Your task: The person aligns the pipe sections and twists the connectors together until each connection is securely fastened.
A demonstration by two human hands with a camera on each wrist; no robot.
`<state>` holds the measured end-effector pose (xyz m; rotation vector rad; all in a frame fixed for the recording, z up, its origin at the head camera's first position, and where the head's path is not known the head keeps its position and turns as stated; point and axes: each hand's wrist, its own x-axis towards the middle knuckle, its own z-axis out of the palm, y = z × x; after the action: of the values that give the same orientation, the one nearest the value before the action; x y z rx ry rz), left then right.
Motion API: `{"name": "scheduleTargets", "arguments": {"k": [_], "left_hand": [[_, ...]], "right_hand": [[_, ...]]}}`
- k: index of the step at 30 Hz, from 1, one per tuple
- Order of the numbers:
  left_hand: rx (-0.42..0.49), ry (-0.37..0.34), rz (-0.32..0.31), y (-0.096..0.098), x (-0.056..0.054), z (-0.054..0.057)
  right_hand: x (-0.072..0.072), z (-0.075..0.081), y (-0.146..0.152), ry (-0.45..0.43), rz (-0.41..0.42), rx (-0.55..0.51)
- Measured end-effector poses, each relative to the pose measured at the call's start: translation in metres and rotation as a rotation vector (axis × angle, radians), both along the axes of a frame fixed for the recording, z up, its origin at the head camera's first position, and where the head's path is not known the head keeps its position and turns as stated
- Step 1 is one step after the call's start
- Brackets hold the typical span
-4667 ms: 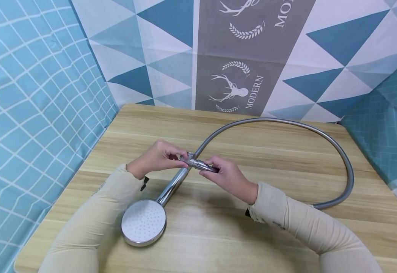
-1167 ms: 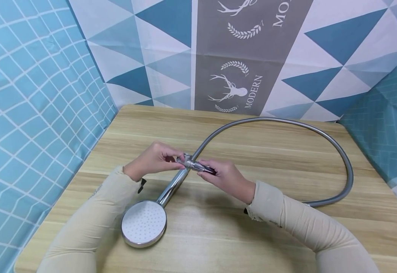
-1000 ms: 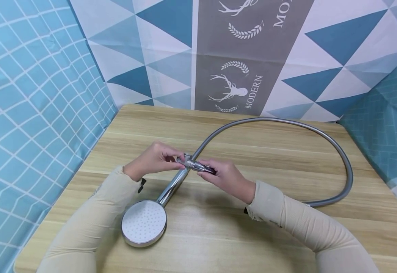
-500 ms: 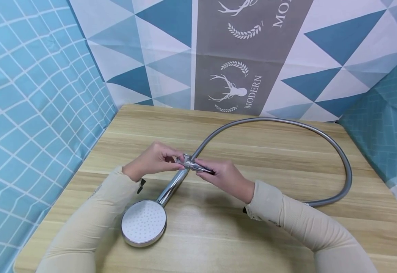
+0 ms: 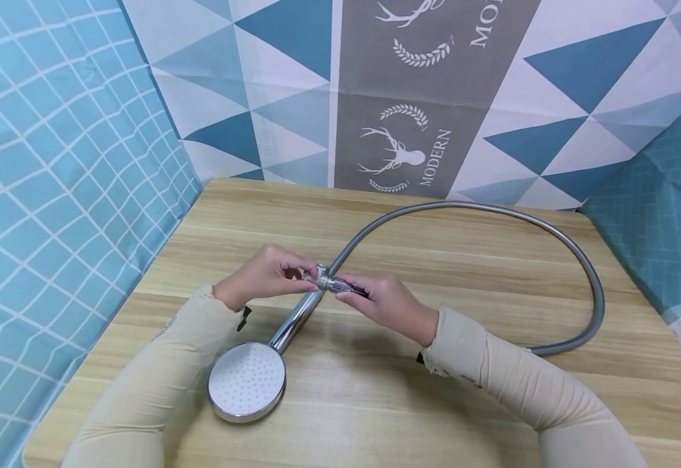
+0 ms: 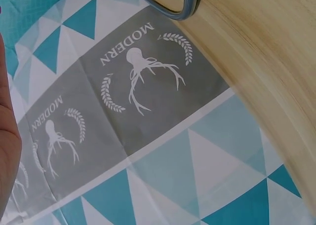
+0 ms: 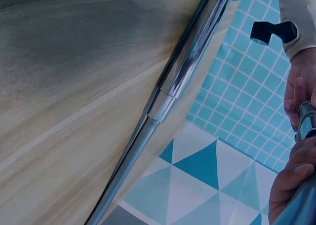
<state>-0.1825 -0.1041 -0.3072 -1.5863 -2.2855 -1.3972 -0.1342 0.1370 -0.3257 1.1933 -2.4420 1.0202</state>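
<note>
In the head view a chrome hand shower [image 5: 246,382] lies on the table, its white spray face up. Its handle runs up to a grey metal shower hose [image 5: 463,204]. Above the joint, my left hand [image 5: 265,276] pinches a small chrome fitting [image 5: 320,277] between thumb and fingers. My right hand [image 5: 386,300] holds the hose's other end by its conical connector [image 5: 343,286], which meets the fitting. Whether the threads are engaged cannot be seen. In the right wrist view, fingers of the right hand [image 7: 291,180] wrap the connector. The left wrist view shows only a hand's edge [image 6: 7,136].
The hose loops across the right half of the wooden table [image 5: 340,416] and passes beneath the right forearm. A blue tiled sheet [image 5: 71,169] covers the left wall, a triangle-patterned one [image 5: 287,97] the back, and a teal one [image 5: 662,214] the right.
Over the whole span, both hands and the fitting have shifted slightly left. My right fingers sit a little differently on the connector. The hand shower and hose loop lie almost unchanged.
</note>
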Motion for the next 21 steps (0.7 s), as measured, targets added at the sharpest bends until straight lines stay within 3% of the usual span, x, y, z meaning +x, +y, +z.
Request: {"name": "scheduleTargets", "arguments": {"k": [5, 8, 10, 12, 16, 21], "left_hand": [[0.040, 0.113, -0.038, 0.004, -0.001, -0.002], [0.045, 0.198, -0.057, 0.007, -0.003, -0.003], [0.024, 0.213, -0.062, 0.009, -0.004, -0.003], [-0.037, 0.205, -0.056, 0.010, -0.005, -0.004], [-0.253, 0.132, -0.054, 0.013, -0.009, -0.006], [-0.469, 0.011, -0.054, 0.020, -0.017, -0.013]], "right_hand": [[-0.002, 0.000, 0.002, 0.021, 0.013, 0.017], [-0.004, -0.002, 0.003, -0.042, -0.005, 0.009], [-0.004, -0.003, 0.004, -0.114, -0.029, 0.005], [-0.004, -0.003, 0.005, -0.206, -0.049, 0.026], [-0.003, -0.007, 0.005, -0.348, -0.095, 0.160], [-0.006, -0.014, 0.005, -0.412, -0.135, 0.329]]}}
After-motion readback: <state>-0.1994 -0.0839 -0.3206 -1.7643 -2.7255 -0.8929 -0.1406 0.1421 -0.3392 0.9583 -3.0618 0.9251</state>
